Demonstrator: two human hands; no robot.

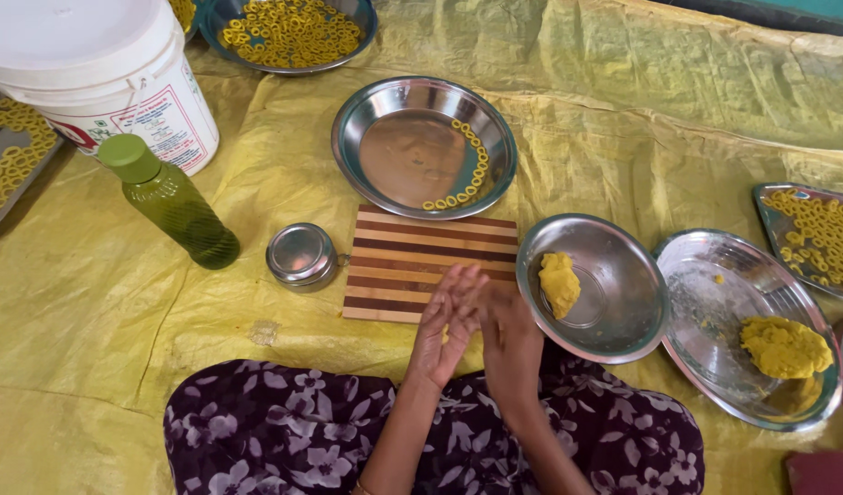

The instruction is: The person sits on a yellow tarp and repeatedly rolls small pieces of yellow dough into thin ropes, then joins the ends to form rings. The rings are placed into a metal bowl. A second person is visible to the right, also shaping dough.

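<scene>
Fingers: your left hand [446,323] and right hand [506,341] are pressed palm to palm at lower centre, fingers [460,286] extended and closed on a small bit of yellow dough [445,337] that barely shows between them.
Risk, dough: the piece looks soft; too much pressure would likely smear it thin or break it, and it could slip out onto your patterned lap.
Cutting board [424,264]: striped wood, flat and rectangular, just above your hands.
Small bowl [594,286]: polished steel, round, right of your hands, holding a lump of yellow dough [559,282].
Risk, bowl: its rim sits near your right wrist; an outward swing could tip it.
Large dish [748,328]: steel, smeared, at lower right, with a coarser yellow mound.
Plate [423,147]: steel, centre top, shaped rings [467,174] curving along its right rim.
Tin [301,255]: small, round, lidded steel, left of the board.
Bottle [169,203]: green translucent plastic, at left.
Bucket [100,73]: white plastic, upper left.
Floor sheet [623,101]: yellow, crinkled plastic, likely slippery under the steel vessels.
</scene>
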